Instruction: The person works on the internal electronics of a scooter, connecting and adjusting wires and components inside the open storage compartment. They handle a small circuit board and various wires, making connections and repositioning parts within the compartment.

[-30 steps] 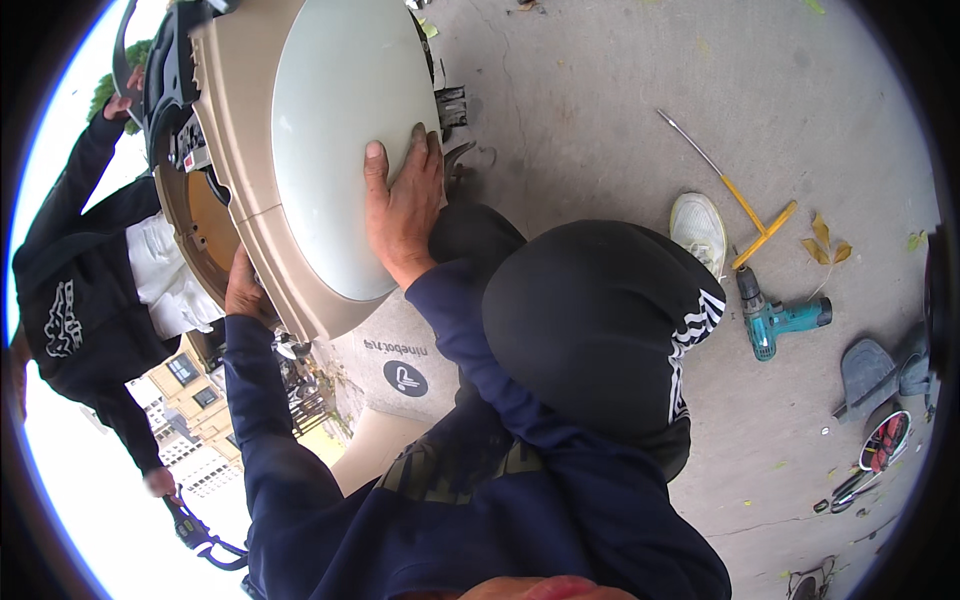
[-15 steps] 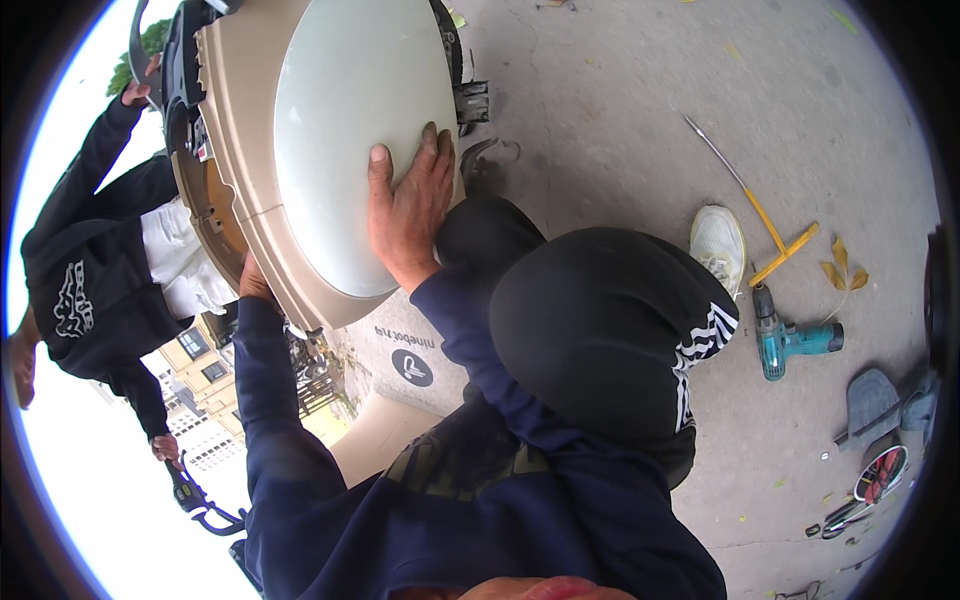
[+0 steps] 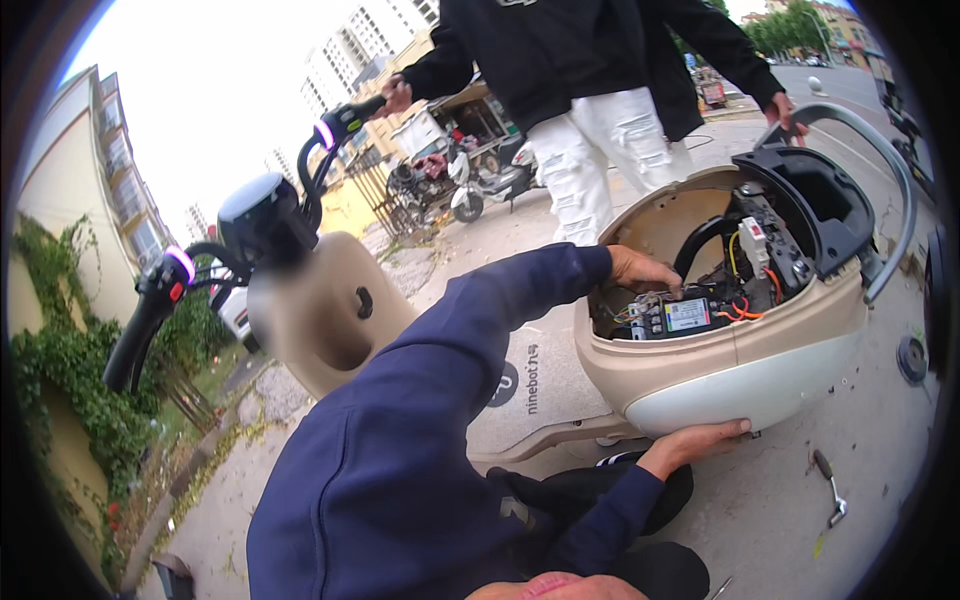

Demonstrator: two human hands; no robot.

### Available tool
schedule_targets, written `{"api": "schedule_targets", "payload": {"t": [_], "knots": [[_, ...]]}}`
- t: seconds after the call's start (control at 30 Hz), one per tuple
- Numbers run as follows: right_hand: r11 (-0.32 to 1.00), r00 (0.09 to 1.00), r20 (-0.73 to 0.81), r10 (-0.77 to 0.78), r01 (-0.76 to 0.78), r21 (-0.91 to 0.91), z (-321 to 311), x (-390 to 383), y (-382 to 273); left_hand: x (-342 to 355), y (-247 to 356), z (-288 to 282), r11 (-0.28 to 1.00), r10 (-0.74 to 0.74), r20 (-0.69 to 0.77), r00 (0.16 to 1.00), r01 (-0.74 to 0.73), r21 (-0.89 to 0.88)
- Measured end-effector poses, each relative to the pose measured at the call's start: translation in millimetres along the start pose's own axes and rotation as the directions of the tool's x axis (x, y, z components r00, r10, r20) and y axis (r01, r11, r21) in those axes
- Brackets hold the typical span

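My left hand [image 3: 642, 268] reaches over the rim into the open body [image 3: 622, 351] of a beige scooter, fingers curled down among wires beside a labelled electronic box [image 3: 687, 315]; what they hold is unclear. Inside are also a white connector [image 3: 752, 240] and orange and yellow wires. Lower down, my right hand [image 3: 700, 445] grips the bottom edge of the pale side panel [image 3: 750, 385], fingertips partly hidden. A raised black seat part [image 3: 838, 215] and grey grab rail [image 3: 900, 200] are at the body's rear.
A person [image 3: 565, 45] in black top and torn white trousers stands opposite, hands on handlebar and rear. The scooter's front [image 3: 300, 320] is left. A wrench [image 3: 832, 490] lies on the right pavement. Parked scooters [image 3: 485, 185], a leafy wall [image 3: 55, 350] and street lie beyond.
The view has swung up from pavement to whole scooter and street. My left hand now reaches among the wires; my right has moved from the panel's face to its lower edge.
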State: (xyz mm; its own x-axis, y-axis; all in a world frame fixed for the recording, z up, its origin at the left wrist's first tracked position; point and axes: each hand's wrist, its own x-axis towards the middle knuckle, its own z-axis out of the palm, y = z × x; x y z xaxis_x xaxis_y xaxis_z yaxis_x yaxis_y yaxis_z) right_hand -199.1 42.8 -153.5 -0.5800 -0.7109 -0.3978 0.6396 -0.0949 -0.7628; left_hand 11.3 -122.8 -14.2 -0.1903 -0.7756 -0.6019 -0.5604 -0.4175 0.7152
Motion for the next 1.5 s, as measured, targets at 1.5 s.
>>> {"api": "schedule_targets", "payload": {"t": [1.5], "knots": [[-0.121, -0.113, 0.767, -0.631, 0.992, 0.047, 46, -53, -96, 22, 5, 3, 0.983, 0.141, 0.178, 0.974, -0.159, 0.090]]}}
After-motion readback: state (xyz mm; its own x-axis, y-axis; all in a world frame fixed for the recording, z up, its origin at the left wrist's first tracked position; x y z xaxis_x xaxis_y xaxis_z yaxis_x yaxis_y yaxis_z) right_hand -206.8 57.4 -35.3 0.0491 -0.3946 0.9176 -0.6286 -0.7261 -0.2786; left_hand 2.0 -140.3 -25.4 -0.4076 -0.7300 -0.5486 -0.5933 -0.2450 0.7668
